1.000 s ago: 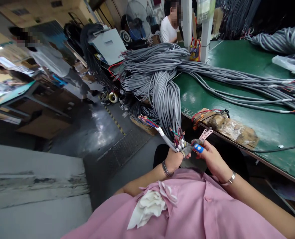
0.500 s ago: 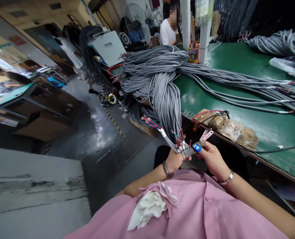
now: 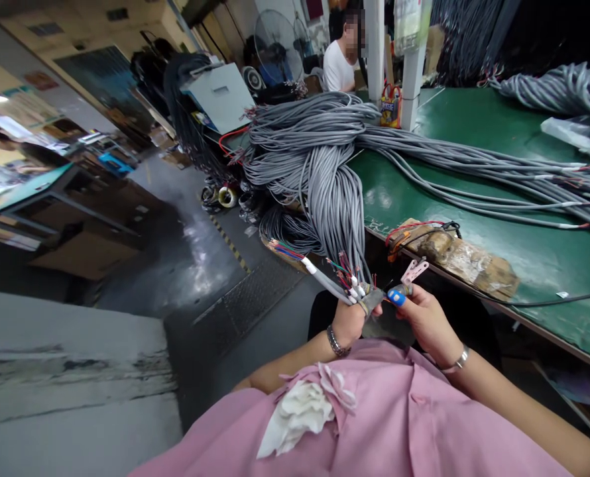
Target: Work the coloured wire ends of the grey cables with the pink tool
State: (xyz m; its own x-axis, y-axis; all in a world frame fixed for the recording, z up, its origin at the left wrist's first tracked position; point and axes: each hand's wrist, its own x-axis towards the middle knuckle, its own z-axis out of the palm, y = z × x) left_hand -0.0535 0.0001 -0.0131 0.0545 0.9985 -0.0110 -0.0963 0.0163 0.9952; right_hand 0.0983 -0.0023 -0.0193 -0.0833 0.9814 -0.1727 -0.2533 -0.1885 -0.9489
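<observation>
Several grey cables (image 3: pixel 332 285) with white bands and bare coloured wire ends stick out of my left hand (image 3: pixel 351 323), whose fingers are closed round them. Dark covering wraps a finger of that hand. My right hand (image 3: pixel 429 321), with blue tape (image 3: pixel 396 297) on its thumb, is closed in a pinch just to the right. Thin wires (image 3: pixel 386 300), one orange-red, run between the two hands to that pinch. A pink clip (image 3: pixel 415 270) shows just above my right fingers; whether they touch it I cannot tell. The big grey cable bundle (image 3: pixel 332 199) hangs off the table beyond my hands.
A green table (image 3: pixel 439 179) spreads to the right, bearing more grey cables (image 3: pixel 474 156). At its near edge lies a taped wooden block (image 3: pixel 467 258) with a black cord. Cable coils (image 3: pixel 227 197) sit on the floor. A person in white (image 3: pixel 338 66) sits at the back.
My hands have drawn slightly apart, so the thin wires show more between them. The cable ends in my left hand have shifted left. A walking person at the left has gone from view.
</observation>
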